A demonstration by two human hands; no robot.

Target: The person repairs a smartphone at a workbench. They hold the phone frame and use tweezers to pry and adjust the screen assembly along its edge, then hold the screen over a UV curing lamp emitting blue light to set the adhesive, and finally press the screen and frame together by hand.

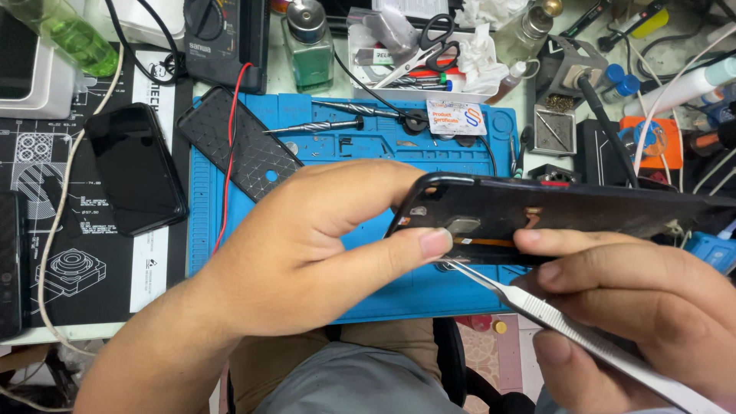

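Observation:
My left hand (307,245) grips the left end of an opened black phone body (567,207), thumb pressed along its lower edge and fingers wrapped over the top. The phone is held above the blue work mat (429,146), its inner side facing me, with an orange flex strip showing. My right hand (636,299) holds steel tweezers (537,310) whose tips touch the phone's lower edge just beside my left thumb. My right fingers also rest against the phone's underside.
On the mat lie a black textured phone case (245,146), two screwdrivers (314,126) and a red wire (230,153). A dark phone (136,169) lies at left on a printed black mat. Bottles, scissors (425,47), a multimeter (226,38) and tool holders crowd the back.

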